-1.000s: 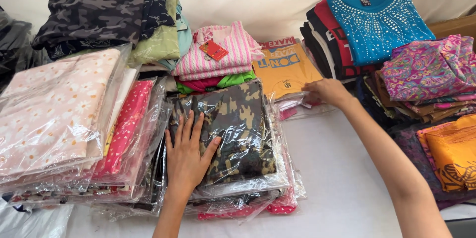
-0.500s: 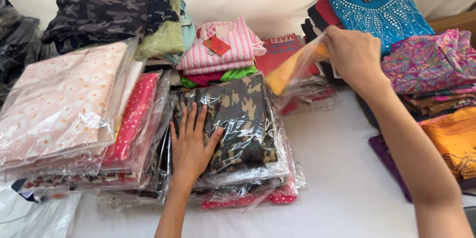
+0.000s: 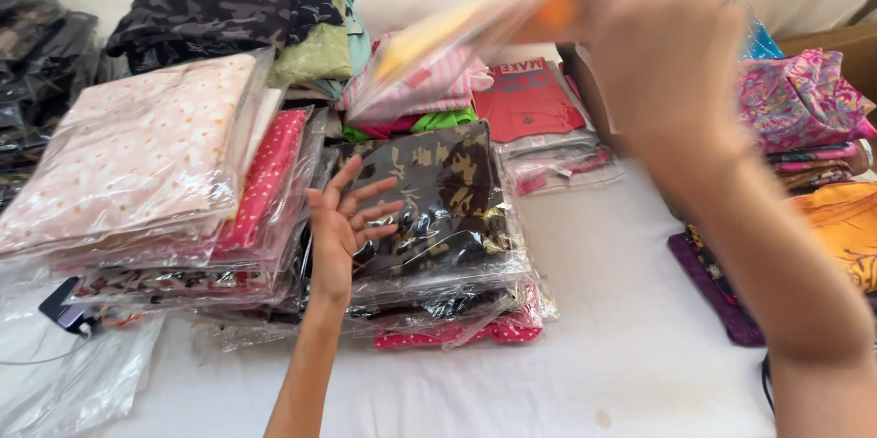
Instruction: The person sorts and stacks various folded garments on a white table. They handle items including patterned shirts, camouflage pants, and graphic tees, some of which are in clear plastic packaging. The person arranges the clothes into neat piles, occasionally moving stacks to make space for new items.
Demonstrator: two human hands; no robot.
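Observation:
My right hand (image 3: pixel 662 63) is raised close to the camera, blurred, gripping a clear-wrapped orange garment packet (image 3: pixel 457 36) that hangs tilted over the stacks. My left hand (image 3: pixel 345 219) is lifted off the camouflage-print packet (image 3: pixel 438 191), fingers spread, at that packet's left edge. The camouflage packet tops a pile of plastic-wrapped clothes, with a pink dotted packet (image 3: pixel 457 333) at the bottom. A red packet (image 3: pixel 528 100) lies where the orange one was.
A tall stack topped by a pale pink floral packet (image 3: pixel 137 146) stands left, red dotted fabric (image 3: pixel 265 178) beside it. Folded camouflage and green clothes (image 3: pixel 228 0) are behind. Patterned pink and orange garments (image 3: pixel 804 109) are piled at right. White tabletop (image 3: pixel 594 347) in front; loose plastic bag (image 3: pixel 73 374) lower left.
My right hand has lifted the orange packet off the back pile and swung it up and leftward toward the camera. My left hand has risen off the camouflage packet.

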